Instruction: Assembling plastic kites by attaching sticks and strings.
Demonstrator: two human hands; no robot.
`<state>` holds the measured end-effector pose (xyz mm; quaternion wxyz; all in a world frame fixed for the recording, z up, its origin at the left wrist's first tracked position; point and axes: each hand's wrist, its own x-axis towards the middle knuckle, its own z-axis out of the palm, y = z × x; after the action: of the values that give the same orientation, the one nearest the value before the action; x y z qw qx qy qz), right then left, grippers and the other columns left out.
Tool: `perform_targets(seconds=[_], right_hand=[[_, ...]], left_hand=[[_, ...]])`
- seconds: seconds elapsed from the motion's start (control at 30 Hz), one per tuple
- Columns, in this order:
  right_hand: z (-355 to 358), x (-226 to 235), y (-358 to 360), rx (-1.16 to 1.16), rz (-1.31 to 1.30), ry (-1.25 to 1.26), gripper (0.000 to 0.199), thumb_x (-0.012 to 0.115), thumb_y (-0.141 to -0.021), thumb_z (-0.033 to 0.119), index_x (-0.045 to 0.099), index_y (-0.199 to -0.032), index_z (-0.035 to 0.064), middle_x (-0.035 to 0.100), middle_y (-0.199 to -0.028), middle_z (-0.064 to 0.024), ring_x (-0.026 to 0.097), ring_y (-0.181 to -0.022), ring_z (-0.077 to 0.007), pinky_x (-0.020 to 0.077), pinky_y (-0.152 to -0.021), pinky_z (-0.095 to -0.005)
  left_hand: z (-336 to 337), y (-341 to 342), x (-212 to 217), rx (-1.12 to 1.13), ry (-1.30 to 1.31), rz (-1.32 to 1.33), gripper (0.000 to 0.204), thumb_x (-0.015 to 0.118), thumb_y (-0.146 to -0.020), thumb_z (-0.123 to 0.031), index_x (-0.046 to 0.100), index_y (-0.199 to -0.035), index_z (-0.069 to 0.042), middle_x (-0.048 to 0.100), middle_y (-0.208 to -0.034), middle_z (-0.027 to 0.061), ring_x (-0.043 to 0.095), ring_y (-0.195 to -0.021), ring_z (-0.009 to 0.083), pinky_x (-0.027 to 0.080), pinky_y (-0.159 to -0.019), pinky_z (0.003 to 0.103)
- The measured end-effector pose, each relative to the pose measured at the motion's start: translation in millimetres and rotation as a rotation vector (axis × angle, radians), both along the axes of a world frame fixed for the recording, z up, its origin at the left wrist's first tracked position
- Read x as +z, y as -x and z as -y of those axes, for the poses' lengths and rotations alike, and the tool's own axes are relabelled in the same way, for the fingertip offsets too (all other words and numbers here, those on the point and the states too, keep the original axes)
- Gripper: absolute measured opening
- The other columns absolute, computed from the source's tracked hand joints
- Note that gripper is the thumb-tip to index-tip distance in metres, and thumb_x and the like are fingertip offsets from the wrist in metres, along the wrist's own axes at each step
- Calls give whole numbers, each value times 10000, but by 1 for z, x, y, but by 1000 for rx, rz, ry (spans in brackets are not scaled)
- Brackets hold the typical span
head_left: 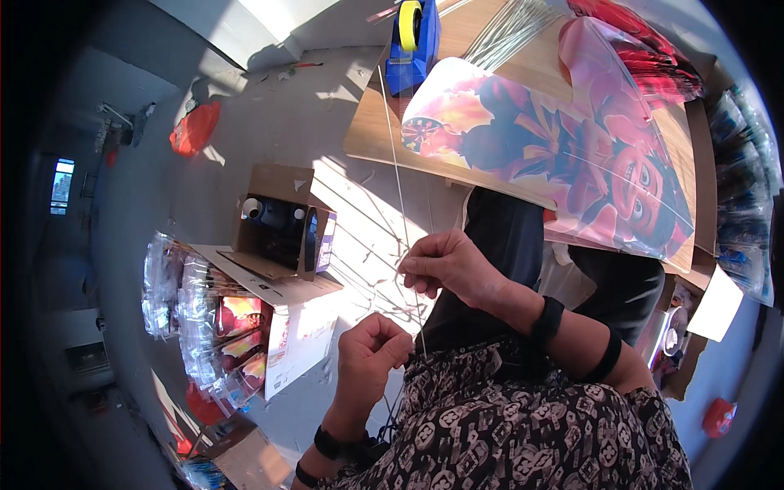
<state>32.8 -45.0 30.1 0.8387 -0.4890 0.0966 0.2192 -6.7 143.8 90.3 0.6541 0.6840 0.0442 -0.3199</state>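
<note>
A thin pale rod (395,163) slants from above the table's left edge down toward my lap. My right hand (453,265) is closed in a pinch on its lower part. Lower and to the left, my left hand (369,359) is also closed, thumb against the fingers, close to the rod's lower end. What it holds, if anything, is too small to make out. On the wooden table (371,122) lies a glossy sheet printed with a cartoon figure (506,135). Behind the sheet rests a bundle of similar thin rods (513,33).
A blue tape dispenser (415,69) with yellow tape stands at the table's far left corner. Red packets (653,69) lie far right. Left of my legs are an open cardboard box (282,184) with bottles, a white carton (302,335) and plastic-wrapped packs (200,327). An orange bag (194,129) lies beyond.
</note>
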Motion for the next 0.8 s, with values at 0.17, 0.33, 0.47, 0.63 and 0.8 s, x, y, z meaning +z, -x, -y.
perform_targets(seconds=[0.17,0.33,0.47,0.63,0.8], right_hand=[[0,-15,13,123,-88,157,138,611,-858,84,648,-785,-28,640,-664,-72,608,-564,-101,518,-495,-235],[12,-20,-33,37,-94,291,148,598,-850,63,628,-756,-47,632,-639,-88,608,-541,-112,518,-479,-240],[14,-25,-81,-21,3,437,98,587,-824,15,576,-767,-65,615,-630,-103,599,-505,-134,505,-435,-262],[6,-43,-132,-191,305,844,163,589,-814,-4,467,-918,-29,574,-639,-117,594,-500,-180,476,-442,-313],[7,-60,-165,-275,678,1295,180,559,-768,0,471,-923,-24,567,-644,-183,586,-553,-353,474,-549,-432]], left_hand=[[-17,-13,-2,-87,88,29,100,593,-809,19,523,-738,24,533,-639,63,455,-542,99,374,-502,220],[-19,-22,-6,-131,151,9,86,633,-808,-3,554,-775,8,558,-705,16,476,-629,52,368,-559,188],[-21,-25,-11,-163,196,-51,70,624,-801,35,558,-785,14,565,-736,22,479,-648,55,375,-578,191],[-30,-29,-20,-184,222,-94,71,636,-797,33,566,-801,22,579,-774,34,489,-683,54,391,-605,193],[-38,-31,-28,-173,235,-103,69,639,-795,35,573,-812,26,579,-777,37,497,-692,60,398,-618,196]])
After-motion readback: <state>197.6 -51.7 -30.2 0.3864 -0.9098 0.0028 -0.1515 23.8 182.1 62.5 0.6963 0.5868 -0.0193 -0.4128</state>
